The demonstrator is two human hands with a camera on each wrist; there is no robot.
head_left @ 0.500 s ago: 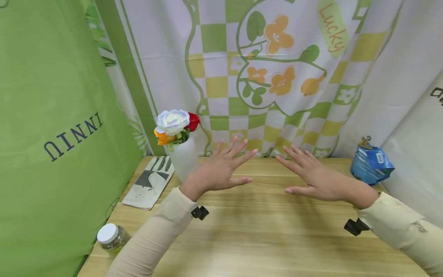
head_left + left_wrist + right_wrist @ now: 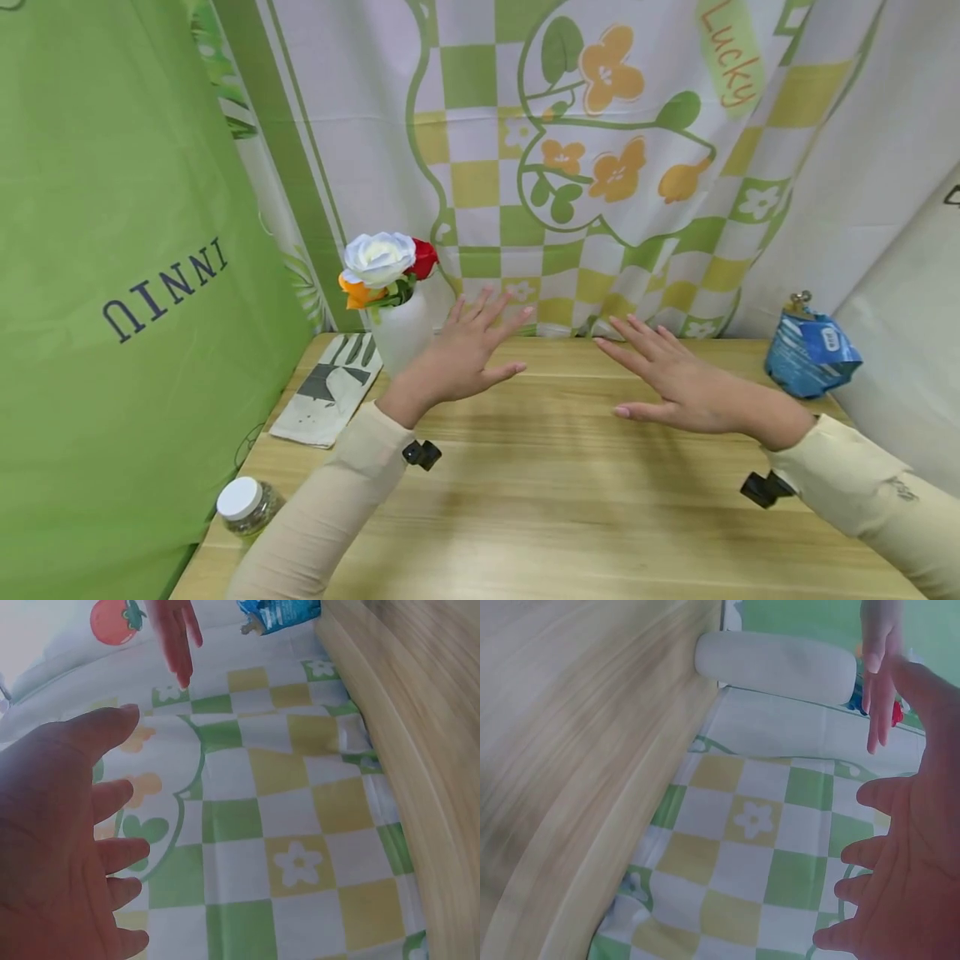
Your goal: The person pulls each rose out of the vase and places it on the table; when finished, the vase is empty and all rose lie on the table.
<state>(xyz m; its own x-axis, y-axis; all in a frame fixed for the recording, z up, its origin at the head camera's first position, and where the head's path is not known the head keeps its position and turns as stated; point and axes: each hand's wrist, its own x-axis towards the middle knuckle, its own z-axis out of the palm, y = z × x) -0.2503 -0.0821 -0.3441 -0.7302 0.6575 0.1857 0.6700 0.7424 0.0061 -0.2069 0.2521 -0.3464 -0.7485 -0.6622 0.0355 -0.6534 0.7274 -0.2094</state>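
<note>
Left grip [image 2: 453, 358] and right grip [image 2: 686, 387] seemingly hover above the table [image 2: 562, 533].

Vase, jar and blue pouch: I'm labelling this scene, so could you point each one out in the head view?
Vase [image 2: 399, 335], head view: the middle of its white body.
Jar [image 2: 243, 500], head view: its white lid.
Blue pouch [image 2: 810, 357], head view: the middle of its side.

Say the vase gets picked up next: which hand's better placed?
Left, most likely. The left hand is open, nearer the white vase, and partly overlaps it in the head view. The right hand is also open but farther across, toward the blue pouch.
</note>
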